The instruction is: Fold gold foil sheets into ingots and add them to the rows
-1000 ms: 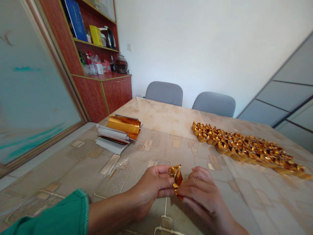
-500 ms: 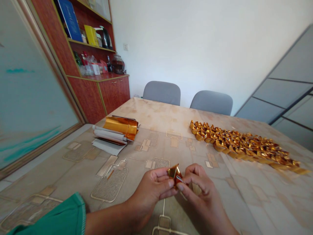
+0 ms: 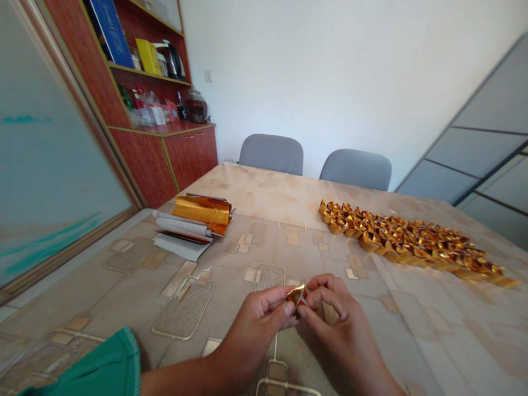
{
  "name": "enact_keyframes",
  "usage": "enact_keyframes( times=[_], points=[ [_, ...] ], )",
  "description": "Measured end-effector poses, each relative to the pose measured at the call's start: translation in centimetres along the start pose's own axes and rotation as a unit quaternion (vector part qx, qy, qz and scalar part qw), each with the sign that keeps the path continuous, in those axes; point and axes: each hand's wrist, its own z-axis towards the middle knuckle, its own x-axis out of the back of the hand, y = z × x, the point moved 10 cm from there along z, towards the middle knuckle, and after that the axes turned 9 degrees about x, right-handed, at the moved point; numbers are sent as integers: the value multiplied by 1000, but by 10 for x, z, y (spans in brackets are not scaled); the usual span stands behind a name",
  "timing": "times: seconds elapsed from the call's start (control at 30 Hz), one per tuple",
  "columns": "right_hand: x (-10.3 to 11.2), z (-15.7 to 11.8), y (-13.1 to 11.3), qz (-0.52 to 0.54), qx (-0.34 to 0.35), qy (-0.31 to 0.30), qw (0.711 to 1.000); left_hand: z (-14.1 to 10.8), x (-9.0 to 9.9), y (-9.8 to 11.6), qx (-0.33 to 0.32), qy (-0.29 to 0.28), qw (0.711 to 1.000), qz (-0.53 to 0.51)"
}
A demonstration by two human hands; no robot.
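A small piece of folded gold foil paper (image 3: 296, 297) is pinched between both hands above the near part of the table. My left hand (image 3: 264, 313) grips its left side, thumb in front and fingers behind. On the other side, my right hand (image 3: 340, 313) has thumb and fingertips closed on the paper's right edge. Fingers partly cover the piece, and a pale inner edge shows in its fold. To the right lie rows of folded gold paper pieces (image 3: 404, 236). A stack of loose gold and grey-white foil sheets (image 3: 202, 214) rests at the left, slightly curled.
A patterned cloth covers the table (image 3: 276, 192). Two grey chairs (image 3: 272, 154) stand at its far side. Behind on the left is a red wooden cabinet (image 3: 190, 154) with bottles, a kettle and a glass jar. A thin gold scrap (image 3: 185, 293) lies left of my hands.
The gold paper piece has turned and looks more pressed together between my fingers. Both hands stay nearly in place, holding it. The camera view has shifted slightly.
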Motion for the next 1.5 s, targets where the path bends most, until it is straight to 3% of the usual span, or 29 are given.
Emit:
enact_keyframes(
  times=[0.17, 0.27, 0.37, 0.57, 0.77, 0.9, 1.03, 1.3, 1.5],
  points=[
    [-4, 0, -15, -60, 67, -47, 995, 0, -5, -1, 0, -29, 1000, 4],
    [-3, 1, -21, -73, 85, -53, 992, 2, -3, -4, 25, -17, 999, -12],
    [-4, 1, -24, -53, 88, -58, 993, 3, 3, -7, 47, 13, 998, -43],
    [5, 4, -22, -37, 79, -3, 996, 1, 8, -11, 47, 35, 995, -81],
    [-1, 3, -14, -25, 45, -15, 999, 0, 8, -14, 66, 46, 994, -79],
    [0, 4, -21, 22, 71, -24, 997, 0, 12, -6, 51, 60, 992, -101],
    [2, 6, -27, 1, 93, -40, 995, 0, 17, -2, 39, 70, 990, -113],
    [0, 4, -19, -3, 54, -41, 998, 3, 18, -6, 40, 61, 991, -110],
    [2, 2, 0, 72, -6, 7, 997, 1, 13, 1, 14, 51, 993, -102]
  ],
)
